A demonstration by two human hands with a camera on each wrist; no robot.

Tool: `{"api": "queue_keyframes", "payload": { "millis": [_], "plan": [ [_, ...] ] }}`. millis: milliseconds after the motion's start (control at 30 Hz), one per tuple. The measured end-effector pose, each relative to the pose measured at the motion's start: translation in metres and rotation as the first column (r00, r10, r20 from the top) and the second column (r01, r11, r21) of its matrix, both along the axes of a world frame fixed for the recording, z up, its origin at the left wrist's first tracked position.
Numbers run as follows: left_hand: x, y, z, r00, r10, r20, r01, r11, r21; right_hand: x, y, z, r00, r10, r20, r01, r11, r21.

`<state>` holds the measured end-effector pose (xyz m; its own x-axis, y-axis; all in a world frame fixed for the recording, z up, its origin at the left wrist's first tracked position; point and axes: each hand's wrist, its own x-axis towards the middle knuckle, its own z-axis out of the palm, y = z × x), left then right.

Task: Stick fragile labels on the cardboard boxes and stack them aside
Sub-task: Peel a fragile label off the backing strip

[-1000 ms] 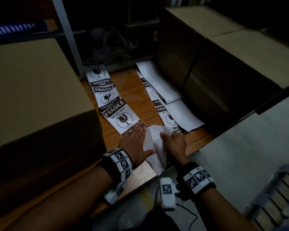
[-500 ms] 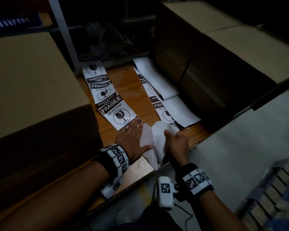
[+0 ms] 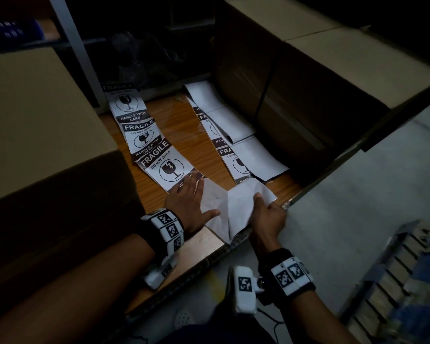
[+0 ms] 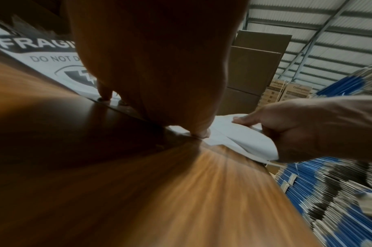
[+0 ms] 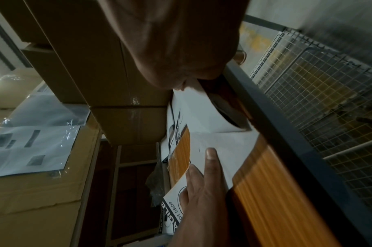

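Observation:
A strip of black-and-white FRAGILE labels [image 3: 157, 157] runs down the wooden table [image 3: 179, 125]. My left hand [image 3: 189, 207] lies flat with straight fingers, pressing on the strip's near end and on a white sheet [image 3: 236, 207]. My right hand [image 3: 266, 214] grips that sheet's right edge, and the sheet is lifted and creased. In the left wrist view the right hand [image 4: 307, 127] pinches the white sheet [image 4: 244, 142]. In the right wrist view the left hand's fingers [image 5: 206, 183] lie straight on the paper. A large cardboard box [image 3: 42, 120] stands at the left.
A second label strip [image 3: 231, 157], partly under blank white sheets [image 3: 256, 155], lies by two cardboard boxes [image 3: 333, 70] at the right. The table's front edge [image 3: 221, 256] is just below my hands. Grey floor and blue-and-white flat cartons [image 3: 407, 281] are at the lower right.
My right hand has drawn the white sheet a little to the right and spread it wider. The left hand stays flat on the strip.

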<state>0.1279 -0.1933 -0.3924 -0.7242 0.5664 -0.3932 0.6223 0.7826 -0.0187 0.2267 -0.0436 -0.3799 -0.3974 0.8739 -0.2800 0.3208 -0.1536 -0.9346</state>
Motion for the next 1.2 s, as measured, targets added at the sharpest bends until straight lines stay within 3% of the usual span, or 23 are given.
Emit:
{"api": "queue_keyframes", "payload": {
  "millis": [267, 700, 933, 1067, 1200],
  "plan": [
    [0.001, 0.000, -0.001, 1.000, -0.002, -0.022, 0.003, 1.000, 0.022, 0.017, 0.005, -0.008, 0.974, -0.226, 0.005, 0.226, 0.974, -0.012],
    [0.001, -0.004, -0.009, 0.998, -0.017, -0.064, 0.024, 0.994, 0.109, 0.051, 0.040, 0.011, 0.922, -0.387, 0.005, 0.386, 0.920, 0.061],
    [-0.003, -0.006, -0.006, 0.998, -0.029, -0.054, 0.045, 0.951, 0.305, 0.060, 0.046, 0.029, 0.956, -0.286, -0.064, 0.292, 0.949, 0.117],
    [0.000, -0.006, 0.007, 0.999, -0.012, -0.038, 0.023, 0.955, 0.296, 0.055, 0.038, 0.038, 0.978, -0.153, -0.139, 0.181, 0.959, 0.216],
    [0.002, -0.005, 0.027, 0.974, -0.014, -0.225, 0.112, 0.897, 0.427, 0.042, 0.025, 0.055, 0.989, 0.035, -0.144, 0.010, 0.954, 0.298]
  ]
}}
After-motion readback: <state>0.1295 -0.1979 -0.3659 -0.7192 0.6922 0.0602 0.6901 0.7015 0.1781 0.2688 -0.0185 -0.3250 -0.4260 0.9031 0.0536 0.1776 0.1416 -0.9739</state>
